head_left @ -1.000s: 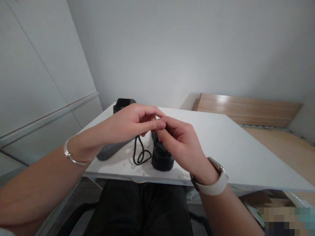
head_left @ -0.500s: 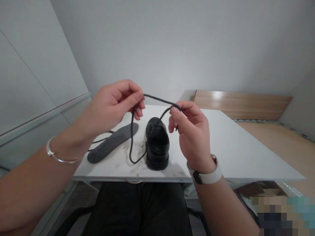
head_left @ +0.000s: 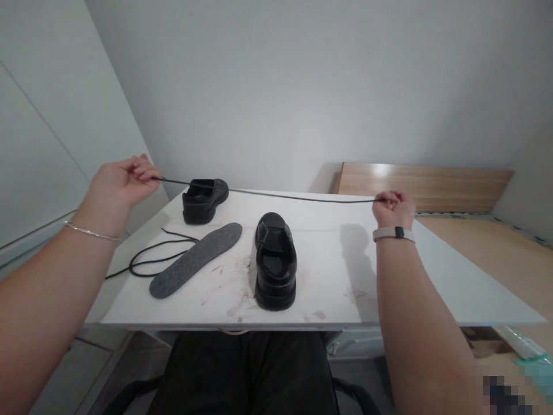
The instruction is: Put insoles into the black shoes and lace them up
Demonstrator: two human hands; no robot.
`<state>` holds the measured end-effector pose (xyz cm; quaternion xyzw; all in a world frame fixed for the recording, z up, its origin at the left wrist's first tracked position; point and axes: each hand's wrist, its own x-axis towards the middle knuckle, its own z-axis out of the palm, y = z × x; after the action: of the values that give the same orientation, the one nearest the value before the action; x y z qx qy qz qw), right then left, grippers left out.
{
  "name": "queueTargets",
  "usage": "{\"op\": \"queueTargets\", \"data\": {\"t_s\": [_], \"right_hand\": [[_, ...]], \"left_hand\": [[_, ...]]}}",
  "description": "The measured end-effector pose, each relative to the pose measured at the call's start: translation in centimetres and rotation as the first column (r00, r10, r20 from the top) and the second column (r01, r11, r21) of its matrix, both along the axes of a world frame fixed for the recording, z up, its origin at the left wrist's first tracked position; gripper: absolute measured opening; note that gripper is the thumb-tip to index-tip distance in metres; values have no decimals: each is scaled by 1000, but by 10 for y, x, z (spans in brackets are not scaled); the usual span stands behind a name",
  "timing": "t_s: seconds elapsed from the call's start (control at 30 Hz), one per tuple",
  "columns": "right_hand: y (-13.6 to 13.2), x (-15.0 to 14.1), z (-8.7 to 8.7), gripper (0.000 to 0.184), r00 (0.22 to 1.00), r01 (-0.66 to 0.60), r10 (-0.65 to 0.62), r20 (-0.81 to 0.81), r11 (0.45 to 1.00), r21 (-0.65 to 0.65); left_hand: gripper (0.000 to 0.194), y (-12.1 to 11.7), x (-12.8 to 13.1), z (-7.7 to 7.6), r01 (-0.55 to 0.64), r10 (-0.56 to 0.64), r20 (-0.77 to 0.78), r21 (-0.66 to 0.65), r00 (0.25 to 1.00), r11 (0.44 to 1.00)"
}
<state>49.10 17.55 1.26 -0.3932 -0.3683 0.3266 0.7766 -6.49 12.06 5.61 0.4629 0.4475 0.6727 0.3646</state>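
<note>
A black shoelace (head_left: 276, 195) stretches nearly straight across the view above the table. My left hand (head_left: 125, 178) is closed on one end of it, at the upper left. At the right, my right hand (head_left: 394, 208) grips the other end in closed fingers. Below the lace a black shoe (head_left: 276, 262) stands upright with its heel towards me, and no lace shows in it. Another black shoe (head_left: 203, 202) stands farther back on the left, partly behind the lace. A grey insole (head_left: 196, 260) lies slantwise between that shoe and the table's front edge.
A second black lace (head_left: 149, 275) lies looped beside the insole and runs over the left edge of the white table (head_left: 319, 276). Dirt marks the tabletop around the near shoe. A wooden board (head_left: 423, 184) stands at the back right, and cabinets rise at the left.
My hands have moved far apart, pulling the shoelace straight. It hung in a loop beside the near shoe before and is now off it. The rear shoe has come into sight.
</note>
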Motion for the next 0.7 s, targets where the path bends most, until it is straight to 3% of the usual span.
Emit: {"op": "queueTargets", "data": {"t_s": [0.1,0.27,0.4,0.5,0.53,0.6,0.7], "right_hand": [[7,14,-21,51,994,104,-105,-27,994,-14],[23,-5,-48,39,972,201,-202,-116,979,-22],[25,-28,-56,30,989,111,-109,-95,994,9],[16,-55,-58,29,998,-68,68,0,997,29],[11,-65,-58,30,989,-139,138,47,990,29],[0,-89,-59,31,935,-308,302,185,951,4],[-15,-119,-60,31,783,-470,471,406,876,-109]], "left_hand": [[22,4,-24,-15,-82,82,-22,2,996,997],[52,20,-32,-32,-167,168,-18,37,986,985],[59,30,15,-49,-82,89,-118,65,989,995],[50,26,72,-65,53,-48,-247,14,968,998],[50,23,89,-69,14,-3,-249,43,968,999],[46,16,117,-77,49,-35,-293,41,955,998],[31,2,136,-85,137,-110,-446,28,888,990]]}}
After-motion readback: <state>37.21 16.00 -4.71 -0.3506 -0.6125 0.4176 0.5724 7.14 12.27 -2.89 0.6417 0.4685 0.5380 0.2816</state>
